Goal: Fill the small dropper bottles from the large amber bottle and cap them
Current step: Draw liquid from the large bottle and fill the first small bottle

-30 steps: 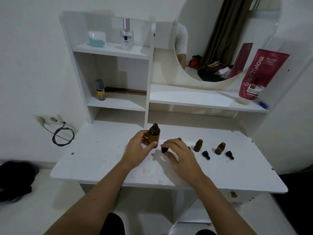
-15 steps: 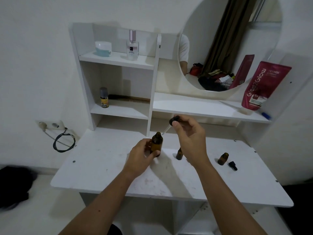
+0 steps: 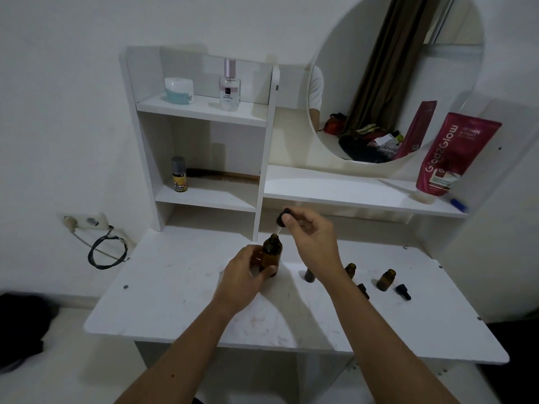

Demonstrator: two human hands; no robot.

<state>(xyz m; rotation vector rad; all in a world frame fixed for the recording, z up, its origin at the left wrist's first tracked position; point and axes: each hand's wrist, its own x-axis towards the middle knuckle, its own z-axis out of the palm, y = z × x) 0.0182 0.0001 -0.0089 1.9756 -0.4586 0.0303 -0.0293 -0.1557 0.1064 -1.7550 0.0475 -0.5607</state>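
Two bare forearms reach in from the near edge over the white vanity table [image 3: 180, 304]. Nearest among the task's things, at the right of the tabletop, lie two loose black dropper caps [image 3: 403, 291], one partly hidden behind the right wrist. Just beyond them stand three small amber dropper bottles [image 3: 386, 279], uncapped and upright, in a row; the leftmost is largely covered by the right arm. Left of those, the left hand [image 3: 243, 279] is wrapped around the lower body of the large amber bottle [image 3: 272, 255], which stands upright on the table with its mouth open. Above it, the right hand [image 3: 310, 239] pinches the black bulb of a dropper [image 3: 282, 218] between thumb and fingertips, the pale glass tip slanting down to just over the large bottle's mouth. Farther back, the lower shelf cubby holds a small yellow-labelled bottle [image 3: 178, 174] and a comb [image 3: 224, 174]. On the top shelf sit a white jar [image 3: 178, 87] and a clear perfume bottle [image 3: 229, 86]. A red tube [image 3: 450, 154] leans beside the round mirror [image 3: 390, 68].
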